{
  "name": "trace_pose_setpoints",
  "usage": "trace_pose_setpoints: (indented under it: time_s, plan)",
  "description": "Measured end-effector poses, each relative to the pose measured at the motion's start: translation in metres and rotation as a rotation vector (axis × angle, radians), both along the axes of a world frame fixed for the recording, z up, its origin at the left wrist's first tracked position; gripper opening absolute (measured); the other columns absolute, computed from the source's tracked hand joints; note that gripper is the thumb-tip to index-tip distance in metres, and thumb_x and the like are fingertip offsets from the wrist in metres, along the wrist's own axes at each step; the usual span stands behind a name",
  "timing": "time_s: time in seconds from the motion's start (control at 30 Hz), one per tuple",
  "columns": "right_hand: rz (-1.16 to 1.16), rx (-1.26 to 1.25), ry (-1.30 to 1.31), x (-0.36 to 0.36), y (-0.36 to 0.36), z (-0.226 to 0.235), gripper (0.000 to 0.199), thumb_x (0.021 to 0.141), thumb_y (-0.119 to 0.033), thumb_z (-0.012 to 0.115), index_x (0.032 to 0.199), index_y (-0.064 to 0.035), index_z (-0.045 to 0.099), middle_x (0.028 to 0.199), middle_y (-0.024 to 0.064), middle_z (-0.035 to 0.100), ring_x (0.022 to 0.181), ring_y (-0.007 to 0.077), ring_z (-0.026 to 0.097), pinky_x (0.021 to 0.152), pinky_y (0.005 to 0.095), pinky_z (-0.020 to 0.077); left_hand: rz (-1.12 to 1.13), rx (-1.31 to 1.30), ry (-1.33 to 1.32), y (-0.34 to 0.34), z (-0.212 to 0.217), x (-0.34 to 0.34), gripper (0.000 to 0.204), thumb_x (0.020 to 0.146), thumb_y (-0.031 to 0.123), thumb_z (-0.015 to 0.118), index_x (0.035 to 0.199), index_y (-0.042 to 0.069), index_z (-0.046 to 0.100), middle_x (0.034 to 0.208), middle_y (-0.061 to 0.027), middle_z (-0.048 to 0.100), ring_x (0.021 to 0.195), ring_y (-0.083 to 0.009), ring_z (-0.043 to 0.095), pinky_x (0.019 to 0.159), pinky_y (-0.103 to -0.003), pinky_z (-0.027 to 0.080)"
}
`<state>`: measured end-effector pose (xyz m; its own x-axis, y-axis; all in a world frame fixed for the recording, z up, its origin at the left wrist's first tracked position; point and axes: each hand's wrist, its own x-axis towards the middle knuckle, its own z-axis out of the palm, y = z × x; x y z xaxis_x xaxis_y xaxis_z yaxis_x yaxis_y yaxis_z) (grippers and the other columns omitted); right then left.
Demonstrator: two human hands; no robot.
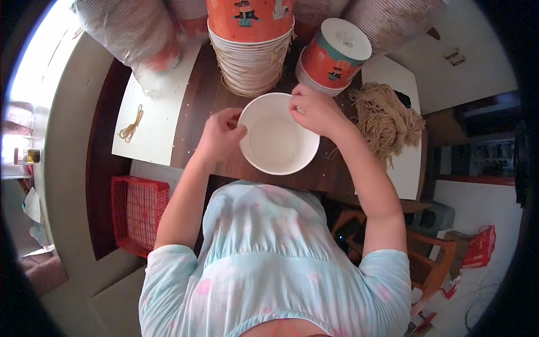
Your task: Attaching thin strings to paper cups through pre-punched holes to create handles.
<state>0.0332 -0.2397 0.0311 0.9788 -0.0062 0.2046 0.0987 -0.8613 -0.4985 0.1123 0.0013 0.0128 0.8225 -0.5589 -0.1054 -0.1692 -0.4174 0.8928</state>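
Note:
A round paper bucket (279, 137) stands on the dark table just in front of me, its white inside facing up. My left hand (223, 133) is at the bucket's left rim with its fingers curled together. Slight blur hides whatever sits between those fingertips. At the far right rim, my right hand (315, 110) is closed, with fingertips over the edge and partly inside the bucket. Any cord in its grip is too small to make out. A tangled pile of beige cords (388, 118) lies to the right of my right forearm.
Behind the bucket rises a tall stack of orange printed buckets (251, 64) with cords hanging round it. An upside-down bucket stack (335, 59) stands to its right. Plastic-wrapped stacks (129, 31) line the back. A small cord bundle (131, 124) lies left; a red basket (140, 216) sits lower.

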Motion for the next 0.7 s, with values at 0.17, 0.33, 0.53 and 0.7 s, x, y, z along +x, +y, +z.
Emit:
trace_pose_setpoints:
  time_s: [0.17, 0.33, 0.53, 0.7]
  plan:
    - [0.030, -0.195, 0.232, -0.002, 0.020, 0.024, 0.011, 0.077, -0.011, 0.055, 0.075, -0.0008, 0.060, 0.079, 0.0155, 0.059, 0.076, 0.0337, 0.059, 0.067, 0.0436, 0.0471, 0.094, -0.348, 0.478, 0.004, -0.011, 0.015, 0.027, 0.083, 0.007, 0.060, 0.106, -0.006, 0.063, 0.094, -0.0064, 0.067, 0.076, -0.0094, 0.061, 0.068, -0.022, 0.050]
    - [-0.042, -0.268, 0.323, -0.018, 0.036, 0.072, 0.013, 0.076, -0.009, 0.054, 0.073, 0.0019, 0.060, 0.076, 0.0182, 0.060, 0.075, 0.0356, 0.060, 0.068, 0.0443, 0.0472, -0.035, -0.577, 0.766, 0.010, 0.002, 0.014, 0.043, 0.074, -0.003, 0.047, 0.115, -0.005, 0.058, 0.098, -0.0095, 0.067, 0.086, -0.0133, 0.065, 0.075, -0.023, 0.052]
    - [-0.030, -0.260, 0.283, -0.029, 0.038, 0.089, 0.012, 0.074, -0.008, 0.055, 0.071, 0.0029, 0.059, 0.073, 0.0179, 0.060, 0.070, 0.0357, 0.059, 0.065, 0.0438, 0.0471, -0.156, -0.709, 0.844, 0.001, 0.016, 0.003, 0.048, 0.071, -0.003, 0.045, 0.117, -0.005, 0.057, 0.104, -0.0106, 0.065, 0.092, -0.0155, 0.063, 0.080, -0.026, 0.051]
    - [0.047, -0.224, 0.329, -0.030, 0.043, 0.095, 0.015, 0.072, -0.007, 0.052, 0.070, 0.0048, 0.062, 0.074, 0.0243, 0.061, 0.073, 0.0397, 0.062, 0.070, 0.0478, 0.0495, -0.245, -0.525, 0.688, -0.005, 0.020, 0.009, 0.045, 0.071, -0.001, 0.048, 0.115, -0.004, 0.058, 0.102, -0.0084, 0.064, 0.090, -0.0135, 0.062, 0.081, -0.027, 0.050]
